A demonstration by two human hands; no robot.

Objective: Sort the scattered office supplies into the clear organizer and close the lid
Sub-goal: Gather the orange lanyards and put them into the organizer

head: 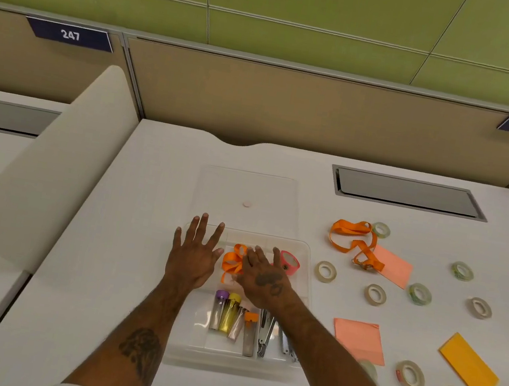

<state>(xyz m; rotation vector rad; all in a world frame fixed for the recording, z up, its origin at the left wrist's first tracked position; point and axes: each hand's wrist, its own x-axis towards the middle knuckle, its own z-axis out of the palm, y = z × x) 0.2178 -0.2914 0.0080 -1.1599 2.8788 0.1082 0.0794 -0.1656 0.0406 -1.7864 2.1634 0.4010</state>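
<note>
Sorting is midway. The right hand, fingers straight, presses an orange lanyard inside the clear organizer. The left hand lies spread at its left rim. The next move is probably fetching the second lanyard, right of the organizer.

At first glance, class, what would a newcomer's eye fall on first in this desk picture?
The left hand and right hand, fingers straight, are spread over a clear organizer at the centre, with a bright orange ribbon between them inside it. To the right, tape rolls, a loose orange ribbon and a yellow paper lie scattered on the white desk.
</note>
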